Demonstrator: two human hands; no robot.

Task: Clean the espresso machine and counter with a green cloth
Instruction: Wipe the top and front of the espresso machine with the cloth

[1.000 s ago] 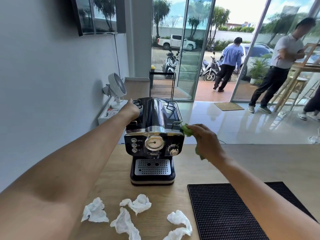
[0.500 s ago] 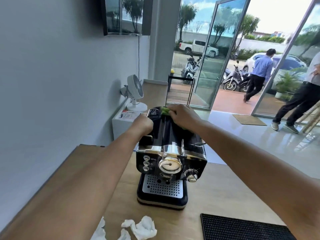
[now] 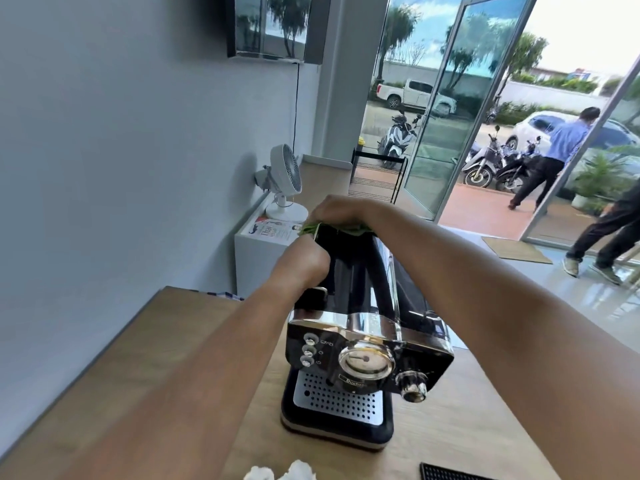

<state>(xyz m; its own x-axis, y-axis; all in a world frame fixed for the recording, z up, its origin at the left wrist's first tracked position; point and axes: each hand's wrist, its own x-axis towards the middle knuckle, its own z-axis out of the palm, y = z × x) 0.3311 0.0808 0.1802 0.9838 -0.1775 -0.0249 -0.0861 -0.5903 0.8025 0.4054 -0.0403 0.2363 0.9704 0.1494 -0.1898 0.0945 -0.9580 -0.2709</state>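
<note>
Far left, a plain grey wall [image 3: 104, 168] with a dark screen [image 3: 273, 26] mounted high on it. The wooden desk [image 3: 145, 348] runs along the wall toward you. Beyond its far end stands a white cabinet [image 3: 252, 261], carrying a small white fan [image 3: 285, 174] and a printed paper [image 3: 273, 231]. Your left arm comes up across the desk; your left hand [image 3: 304, 263] is at the machine's [image 3: 367, 341] upper left edge, fingers curled down and gripping it, fingertips hidden. The cloth [image 3: 353, 231] lies on the rear of the machine's top, with only green edges showing. Your right hand [image 3: 341, 211] is bent over it from the right, fingers curled down and holding it bunched against the black casing. The machine stands on the desk facing you and looks tilted in this view. Three buttons sit at the left of its front, a round gauge [image 3: 365, 362] in the middle, a knob [image 3: 412, 386] at the right and a perforated tray [image 3: 337, 400] below. At the bottom edge are crumpled white tissues [image 3: 280, 472], and right of them the corner of a black mat [image 3: 450, 475]. Behind the machine is a black wire rack [image 3: 377, 178], then an open glass door [image 3: 446, 109] with scooters [image 3: 398, 136] parked outside. Further right, a person in a blue shirt [image 3: 557, 150] walks outside. A second person [image 3: 613, 233] in dark trousers is at the frame edge, near a doormat [image 3: 516, 249].
</note>
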